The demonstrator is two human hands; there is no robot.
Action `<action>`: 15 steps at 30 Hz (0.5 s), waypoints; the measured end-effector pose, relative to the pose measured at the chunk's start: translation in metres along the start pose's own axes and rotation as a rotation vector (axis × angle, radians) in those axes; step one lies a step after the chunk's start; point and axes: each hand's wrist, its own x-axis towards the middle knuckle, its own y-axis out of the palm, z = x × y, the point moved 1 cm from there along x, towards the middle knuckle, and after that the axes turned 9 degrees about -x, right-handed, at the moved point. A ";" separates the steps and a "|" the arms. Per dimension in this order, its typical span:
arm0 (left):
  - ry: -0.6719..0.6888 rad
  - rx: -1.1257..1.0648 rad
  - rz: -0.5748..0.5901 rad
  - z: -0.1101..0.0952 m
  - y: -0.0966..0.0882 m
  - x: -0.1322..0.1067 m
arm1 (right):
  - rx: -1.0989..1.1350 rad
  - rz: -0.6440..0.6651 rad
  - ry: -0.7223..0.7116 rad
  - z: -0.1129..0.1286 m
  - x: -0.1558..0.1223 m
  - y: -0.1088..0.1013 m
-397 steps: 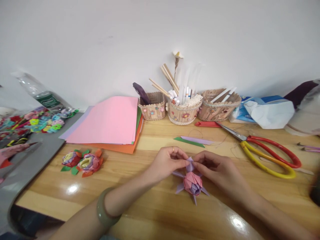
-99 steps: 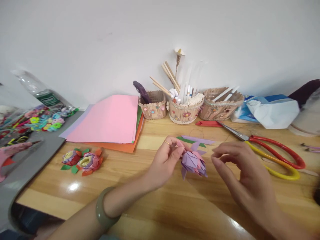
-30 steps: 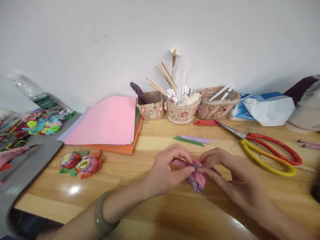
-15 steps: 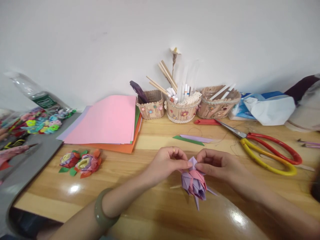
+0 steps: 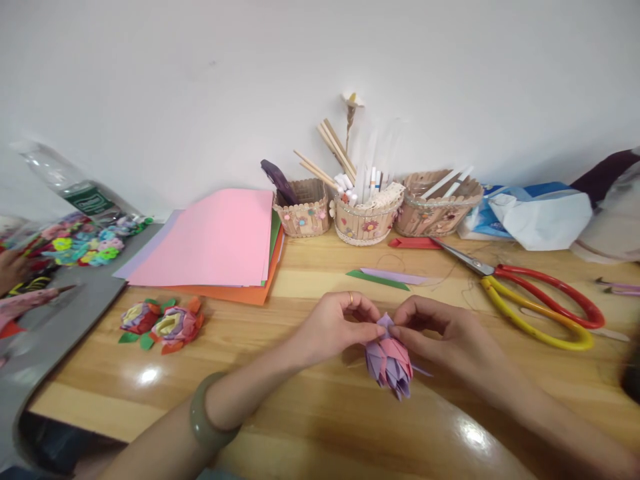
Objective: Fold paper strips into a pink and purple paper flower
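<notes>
A folded paper flower (image 5: 389,359) in purple and pink sits between my hands just above the wooden table (image 5: 320,413). My left hand (image 5: 336,325), with a ring and a green bangle on the wrist, pinches its upper purple petal from the left. My right hand (image 5: 436,331) pinches the same petal from the right, fingertips nearly meeting the left ones. Both hands are closed on the flower.
Two finished paper flowers (image 5: 163,323) lie to the left. Behind them is a stack of coloured paper (image 5: 215,241). Three stick-built baskets (image 5: 367,220) with pens stand by the wall. Red-and-yellow scissors (image 5: 537,303) lie right, paper strips (image 5: 387,278) in the middle, a bottle (image 5: 75,190) far left.
The flower has dropped slightly and its loose lower petals are now tucked closer. Both hands keep pinching the top petal in nearly the same place.
</notes>
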 end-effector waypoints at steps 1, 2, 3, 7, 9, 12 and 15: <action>0.027 0.019 -0.009 0.000 0.001 -0.001 | -0.067 -0.025 -0.055 0.001 -0.001 -0.001; 0.057 0.040 -0.018 0.001 0.002 -0.002 | -0.139 -0.057 -0.118 0.001 -0.003 -0.001; 0.090 0.063 -0.025 0.001 0.002 -0.003 | -0.207 -0.093 -0.182 0.002 -0.004 -0.002; 0.309 0.261 -0.066 0.003 0.003 -0.008 | -0.275 -0.150 -0.278 0.001 -0.003 -0.003; 0.422 0.383 -0.094 0.003 0.003 -0.009 | -0.204 -0.096 -0.226 0.000 0.000 -0.002; 0.391 0.365 -0.111 0.002 0.002 -0.008 | -0.164 -0.082 -0.181 0.000 0.002 -0.001; 0.178 0.087 -0.065 0.001 0.000 -0.004 | -0.215 -0.132 -0.233 0.001 -0.001 -0.003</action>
